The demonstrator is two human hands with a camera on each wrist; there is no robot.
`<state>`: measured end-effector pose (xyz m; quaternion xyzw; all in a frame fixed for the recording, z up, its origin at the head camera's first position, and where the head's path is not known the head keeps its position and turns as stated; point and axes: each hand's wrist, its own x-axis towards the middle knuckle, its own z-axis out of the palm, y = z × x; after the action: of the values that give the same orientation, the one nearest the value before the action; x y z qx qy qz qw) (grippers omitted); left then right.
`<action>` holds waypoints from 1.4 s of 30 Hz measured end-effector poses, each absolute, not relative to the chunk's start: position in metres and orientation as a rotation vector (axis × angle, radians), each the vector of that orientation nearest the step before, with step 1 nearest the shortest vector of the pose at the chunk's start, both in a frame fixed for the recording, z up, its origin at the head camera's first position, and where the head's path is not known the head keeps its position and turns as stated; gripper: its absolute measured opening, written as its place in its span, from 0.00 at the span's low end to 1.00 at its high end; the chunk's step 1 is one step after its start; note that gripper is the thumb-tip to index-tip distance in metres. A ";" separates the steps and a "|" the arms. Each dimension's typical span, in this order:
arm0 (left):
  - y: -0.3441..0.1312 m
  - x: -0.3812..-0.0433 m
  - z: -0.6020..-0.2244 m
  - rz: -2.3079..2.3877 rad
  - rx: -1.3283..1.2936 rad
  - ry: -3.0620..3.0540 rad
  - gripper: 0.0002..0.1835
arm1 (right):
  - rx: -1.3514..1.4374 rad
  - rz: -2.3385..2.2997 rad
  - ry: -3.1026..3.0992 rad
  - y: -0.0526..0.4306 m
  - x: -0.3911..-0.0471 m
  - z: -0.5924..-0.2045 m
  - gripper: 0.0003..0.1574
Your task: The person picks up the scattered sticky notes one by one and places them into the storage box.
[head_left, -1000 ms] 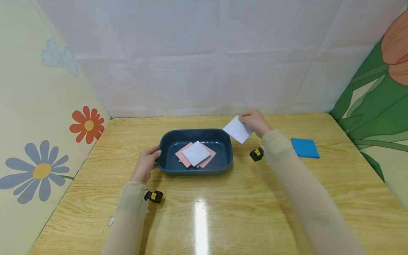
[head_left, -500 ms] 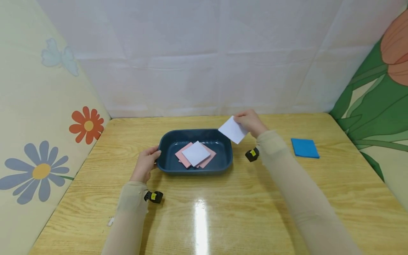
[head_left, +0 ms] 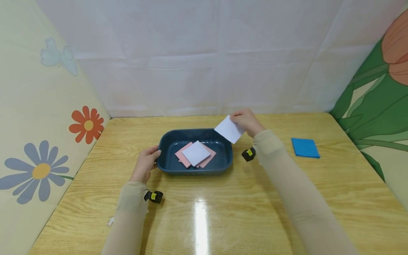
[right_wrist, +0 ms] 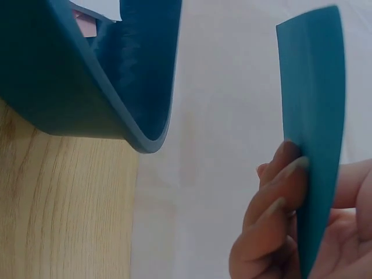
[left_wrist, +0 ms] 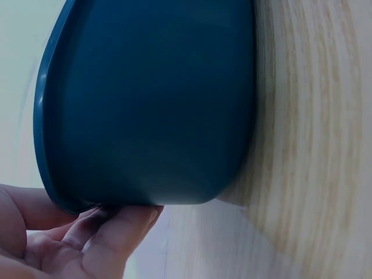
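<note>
A dark blue rectangular basin [head_left: 195, 172] stands on the table. My left hand [head_left: 145, 163] grips its left end, thumb at the rim and fingers against the outer wall, as the left wrist view shows. My right hand [head_left: 247, 122] pinches a square sheet of paper [head_left: 228, 130] by its upper corner, in the air at the basin's back right corner. From the head its face is white; in the right wrist view the sheet [right_wrist: 314, 116] shows a teal side and bows slightly. Inside the basin, a white paper square [head_left: 196, 153] lies over several pink ones [head_left: 209, 160].
On the wooden table [head_left: 255, 205], a flat blue square [head_left: 305, 147] lies to the right. A small white scrap or mark [head_left: 111, 221] is beside the left forearm. White sheeting [head_left: 204, 71] rises behind the table, with flower-painted panels at both sides.
My right hand has moved left with the sheet of paper, which now overlaps the basin's back right rim in the head view. The left hand and basin stay put.
</note>
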<state>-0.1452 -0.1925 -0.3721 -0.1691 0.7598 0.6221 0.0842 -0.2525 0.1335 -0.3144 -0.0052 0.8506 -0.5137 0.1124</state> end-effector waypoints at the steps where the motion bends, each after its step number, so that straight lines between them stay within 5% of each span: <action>1: -0.193 -0.145 -0.372 1.856 -0.504 2.268 0.25 | -0.013 -1.507 2.496 0.133 -0.252 -0.314 0.21; 42: -0.189 -0.147 -0.371 1.864 -0.548 2.260 0.25 | -0.093 -1.540 2.450 0.090 -0.254 -0.314 0.19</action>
<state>-0.1465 -0.1893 -0.3711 -0.1833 0.7559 0.6233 0.0804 -0.2541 0.0898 -0.3139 -0.0320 0.8398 -0.5280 0.1226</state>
